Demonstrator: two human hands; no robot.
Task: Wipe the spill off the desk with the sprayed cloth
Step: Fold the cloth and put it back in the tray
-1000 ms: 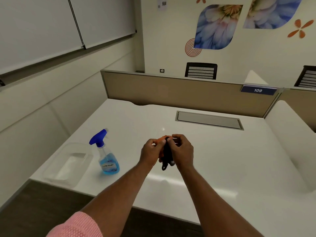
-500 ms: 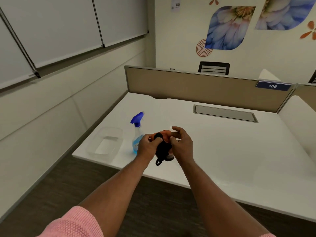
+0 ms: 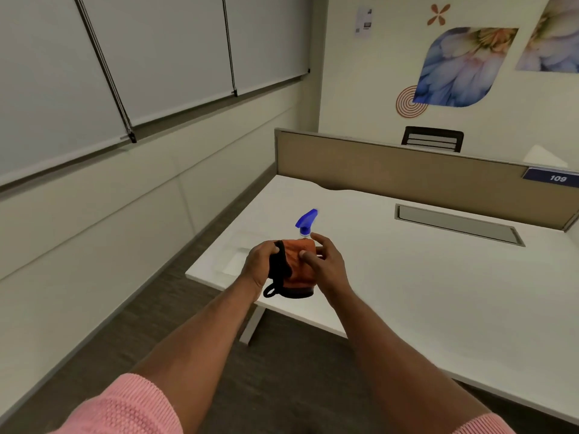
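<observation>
Far left, grey roller blinds (image 3: 156, 57) cover the windows over a cream wall. Pink knit sleeve (image 3: 125, 408) at bottom left, second pink cuff at bottom right. Clear plastic tray (image 3: 238, 258) sits on the near-left corner of the white desk (image 3: 438, 292), faint and hard to make out. Left hand (image 3: 258, 266) held above the desk's front-left edge, fingers curled tight around the black-trimmed side of the orange cloth (image 3: 297, 264); a black loop hangs off the cloth's lower left. Cloth is bunched between both hands, in the air, not touching the desk. Right hand (image 3: 326, 267) is on the cloth's right side, thumb pressed on the fabric, index finger lifted and spread, so a loose partial hold. Spray bottle (image 3: 306, 221) stands on the desk just behind the hands, only the blue trigger head showing; label hidden. No spill discernible on the desk. Grey cable hatch (image 3: 457, 223) further right. Tan partition (image 3: 407, 170) behind, with blue tag (image 3: 554, 177) reading "109". Chair back (image 3: 432, 139) past it. Flower decals (image 3: 463, 67) on the wall; small posted notice (image 3: 363, 21) unreadable.
</observation>
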